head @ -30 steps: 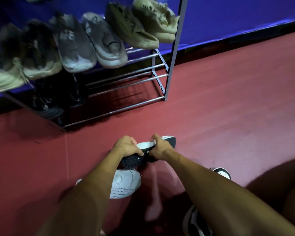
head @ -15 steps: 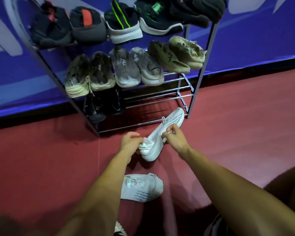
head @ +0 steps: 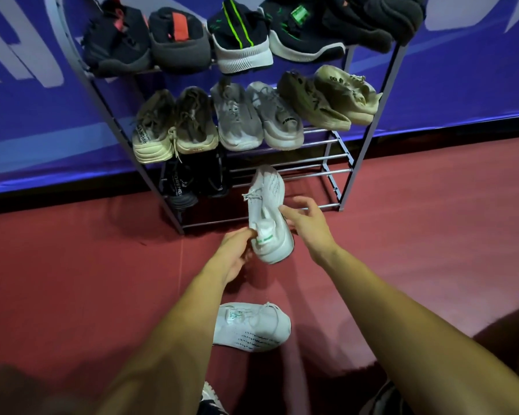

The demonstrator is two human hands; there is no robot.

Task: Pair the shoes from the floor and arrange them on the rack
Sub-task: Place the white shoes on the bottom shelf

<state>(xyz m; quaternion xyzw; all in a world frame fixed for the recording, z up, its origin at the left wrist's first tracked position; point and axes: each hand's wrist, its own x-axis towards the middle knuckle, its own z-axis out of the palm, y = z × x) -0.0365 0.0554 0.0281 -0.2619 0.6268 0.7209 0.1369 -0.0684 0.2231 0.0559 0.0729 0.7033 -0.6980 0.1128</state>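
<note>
A white knit sneaker (head: 267, 211) with a green heel tab is held above the red floor, toe pointing at the lowest shelf of the metal shoe rack (head: 354, 163). My left hand (head: 237, 250) pinches its heel from the left. My right hand (head: 306, 220) touches its right side with the fingers spread. Its matching white sneaker (head: 252, 327) lies on its side on the floor between my forearms. A black pair (head: 192, 181) sits at the left of the lowest shelf.
The rack's middle shelf holds beige, grey and olive pairs (head: 246, 118). Its top shelf holds black shoes (head: 240, 34). A blue banner wall (head: 462, 85) stands behind. More shoes (head: 210, 399) peek in at the bottom edge. My knee (head: 510, 339) is at the right.
The white sneaker has turned upright from sole-up and moved forward, its toe now pointing straight at the lowest shelf. My right hand has loosened to spread fingers. The view tilted up.
</note>
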